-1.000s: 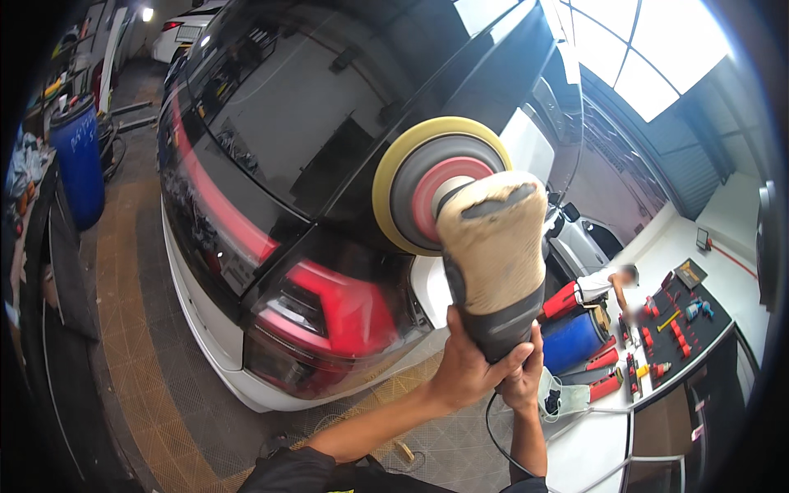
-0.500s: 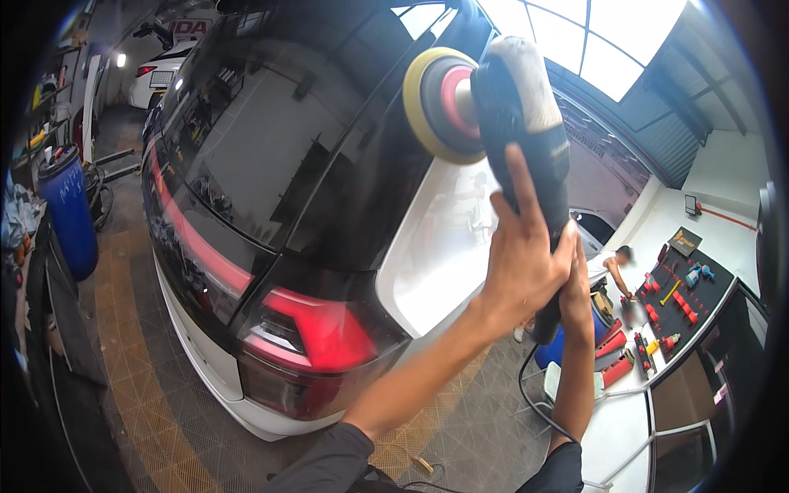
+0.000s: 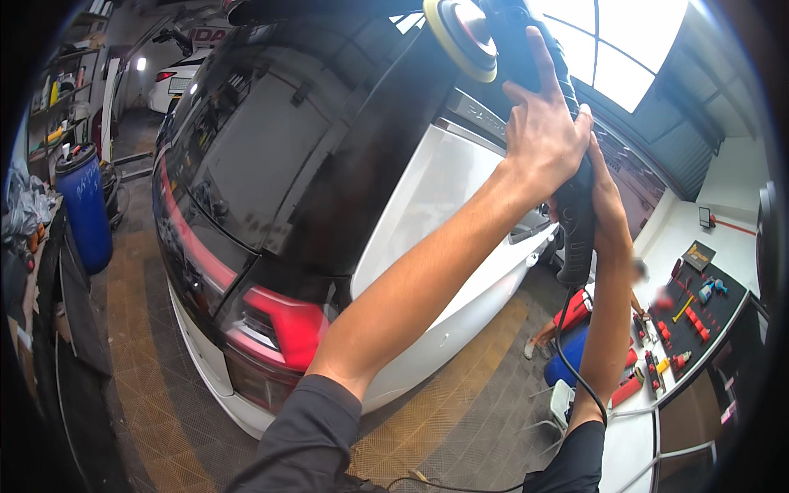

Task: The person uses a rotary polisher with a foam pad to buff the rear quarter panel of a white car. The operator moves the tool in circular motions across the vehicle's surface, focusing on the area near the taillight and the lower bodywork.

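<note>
A corded car polisher (image 3: 578,234) is raised high in front of me, its head running out of the upper edge of the view. Its round pad (image 3: 458,45) has a yellow face and sits near the dark upper rear corner of a white car (image 3: 411,189); whether they touch I cannot tell. My left hand (image 3: 546,135) grips the dark body, index finger stretched along it. Lower down, my right hand (image 3: 606,201) is closed around the handle from the right, its fingers partly hidden. From the handle's end a black cord (image 3: 567,329) hangs past my right forearm.
Below my left forearm is the red tail light (image 3: 288,329). A blue drum (image 3: 85,209) and cluttered shelves stand left. On the right, a person, partly hidden, is near a black tool board (image 3: 711,304) and a pale stool (image 3: 561,403). Another white car (image 3: 177,80) is parked behind.
Both hands have carried the polisher upward and slightly right, so its head now leaves the view. The pad has tilted. More of the car's white side shows.
</note>
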The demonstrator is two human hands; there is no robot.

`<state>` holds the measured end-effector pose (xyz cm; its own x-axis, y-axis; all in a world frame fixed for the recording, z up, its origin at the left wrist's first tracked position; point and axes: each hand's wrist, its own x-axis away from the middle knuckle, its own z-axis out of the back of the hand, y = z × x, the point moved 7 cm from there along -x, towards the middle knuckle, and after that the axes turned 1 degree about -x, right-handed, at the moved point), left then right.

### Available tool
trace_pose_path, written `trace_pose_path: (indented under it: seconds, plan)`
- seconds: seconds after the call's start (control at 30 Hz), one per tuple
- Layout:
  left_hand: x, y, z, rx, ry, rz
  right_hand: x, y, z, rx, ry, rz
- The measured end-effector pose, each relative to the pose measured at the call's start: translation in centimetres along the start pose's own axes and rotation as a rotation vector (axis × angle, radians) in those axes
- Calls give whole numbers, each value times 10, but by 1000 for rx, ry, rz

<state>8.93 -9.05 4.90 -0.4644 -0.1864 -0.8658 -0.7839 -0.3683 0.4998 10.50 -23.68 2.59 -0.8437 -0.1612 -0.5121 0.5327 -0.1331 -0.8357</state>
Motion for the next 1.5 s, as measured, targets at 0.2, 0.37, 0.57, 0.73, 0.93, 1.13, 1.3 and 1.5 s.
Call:
trace_pose_path:
  seconds: [0.2,0.37,0.57,0.73,0.93,1.13,1.3,1.5]
  plan:
    - [30,-2,-28,41,70,-19,27,20,19,2,-80,-79]
    - [15,0,-23,43,119,-74,10,11,24,85,-18,-56]
    - [3,-1,-9,-39,74,15,-4,5,3,38,-55,-30]
    - [42,-4,-1,64,150,-29,19,23,8,115,-45,-70]
    - [152,-7,10,69,394,-62,87,50,6,333,-281,212]
    - [250,-23,14,550,367,24,169,58,-34,517,-434,65]
    - [221,-7,30,656,260,76,170,13,-42,585,-245,105]
    - [124,12,58,601,333,-67,129,-63,-47,661,-17,167]
